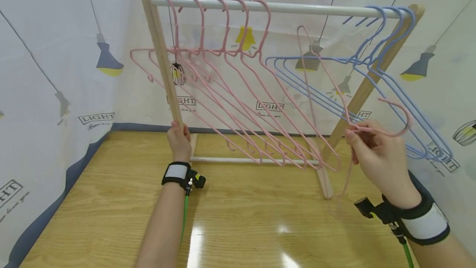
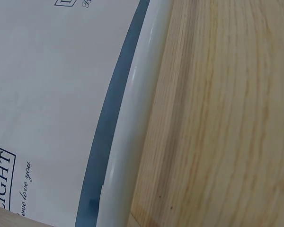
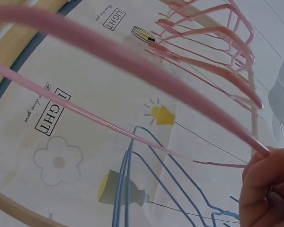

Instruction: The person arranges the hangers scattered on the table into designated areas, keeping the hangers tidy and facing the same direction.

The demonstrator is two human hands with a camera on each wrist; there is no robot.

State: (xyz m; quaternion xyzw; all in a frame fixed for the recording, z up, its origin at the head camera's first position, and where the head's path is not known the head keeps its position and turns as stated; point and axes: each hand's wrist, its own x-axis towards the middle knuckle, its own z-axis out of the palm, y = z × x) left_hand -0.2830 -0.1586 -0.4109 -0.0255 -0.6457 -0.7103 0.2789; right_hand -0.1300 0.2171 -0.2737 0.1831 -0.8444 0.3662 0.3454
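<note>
My right hand [image 1: 379, 156] pinches a pink clothes hanger [image 1: 331, 80] near the base of its hook, with the hook pointing right. In the right wrist view the fingers of that hand [image 3: 270, 189] show at the right edge, and the hanger's pink arms [image 3: 146, 78] stretch left from them. My left hand [image 1: 179, 140] grips the left wooden post [image 1: 163, 59] of a small clothes rack, low down. Several pink hangers [image 1: 227, 28] hang from the rack's white top rail [image 1: 297, 8]. At the rail's right end hang three blue hangers [image 1: 394, 32], behind the right hand.
The rack's right wooden post [image 1: 366, 92] leans beside the blue hangers. A lower white bar [image 1: 223, 160] joins the feet just above the wood-grain table [image 1: 238, 214]. Behind stands a white cloth backdrop [image 1: 130, 90] printed with lamps. Green cables [image 1: 184, 214] run from the wrist cameras.
</note>
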